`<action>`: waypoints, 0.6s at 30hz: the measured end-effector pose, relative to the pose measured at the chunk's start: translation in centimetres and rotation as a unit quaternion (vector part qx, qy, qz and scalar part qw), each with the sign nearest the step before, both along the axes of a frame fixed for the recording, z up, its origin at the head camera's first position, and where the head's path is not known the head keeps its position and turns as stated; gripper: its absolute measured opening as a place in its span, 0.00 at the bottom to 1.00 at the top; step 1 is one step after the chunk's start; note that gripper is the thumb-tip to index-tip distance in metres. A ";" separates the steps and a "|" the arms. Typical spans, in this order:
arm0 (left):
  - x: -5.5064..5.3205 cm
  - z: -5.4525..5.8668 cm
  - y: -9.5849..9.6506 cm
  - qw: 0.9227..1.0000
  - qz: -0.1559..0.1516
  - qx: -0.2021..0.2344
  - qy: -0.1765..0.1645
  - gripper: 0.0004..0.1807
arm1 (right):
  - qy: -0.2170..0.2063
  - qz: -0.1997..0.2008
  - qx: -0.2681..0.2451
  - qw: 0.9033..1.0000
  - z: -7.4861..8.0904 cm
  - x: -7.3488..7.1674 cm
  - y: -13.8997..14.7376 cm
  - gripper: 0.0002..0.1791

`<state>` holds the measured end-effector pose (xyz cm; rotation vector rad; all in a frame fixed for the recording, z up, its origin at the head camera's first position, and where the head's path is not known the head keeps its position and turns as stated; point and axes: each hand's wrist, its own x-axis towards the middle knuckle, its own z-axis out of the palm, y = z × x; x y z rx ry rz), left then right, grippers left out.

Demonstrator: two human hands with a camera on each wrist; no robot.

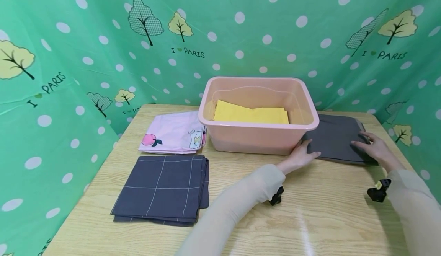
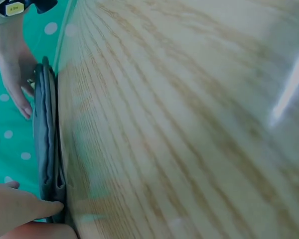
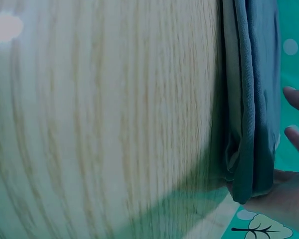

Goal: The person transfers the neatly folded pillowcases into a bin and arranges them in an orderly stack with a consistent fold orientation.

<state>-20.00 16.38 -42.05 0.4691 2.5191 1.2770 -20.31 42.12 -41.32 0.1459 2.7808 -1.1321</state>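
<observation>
A folded dark grey cloth (image 1: 335, 139) lies on the table's right side, partly hidden behind the pink bin (image 1: 255, 138). My left hand (image 1: 299, 157) is at its left end beside the bin, and one digit touches the cloth's layered edge (image 2: 50, 134) in the left wrist view. At the cloth's right end is my right hand (image 1: 377, 149), fingers spread over it. In the right wrist view the lower part of that hand meets the cloth's end (image 3: 256, 169), while two fingertips stand apart from its top. Inside the bin sits a folded yellow cloth (image 1: 253, 112).
A folded pink cloth (image 1: 172, 131) with printed fruit lies left of the bin. Nearer on the left is a navy checked cloth (image 1: 158, 187), also folded. The wooden table (image 1: 293, 217) backs onto a green dotted curtain (image 1: 241, 30), which also hangs at both sides.
</observation>
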 end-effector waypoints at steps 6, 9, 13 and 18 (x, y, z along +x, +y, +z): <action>-0.3 -0.4 0.2 1.000 0.001 0.001 -0.007 0.30 | -0.012 0.000 -0.005 1.000 -0.3 -0.2 0.3 0.43; -0.4 -0.5 0.3 1.000 0.001 -0.006 -0.008 0.30 | -0.016 -0.003 -0.008 1.000 -0.4 -0.3 0.3 0.43; -0.5 -0.6 0.4 1.000 0.003 -0.015 -0.012 0.30 | -0.018 -0.006 0.006 1.000 -0.6 -0.3 0.4 0.41; -0.4 -0.6 0.5 0.999 0.013 -0.023 -0.024 0.30 | -0.021 -0.004 0.020 1.000 -0.6 -0.1 0.5 0.40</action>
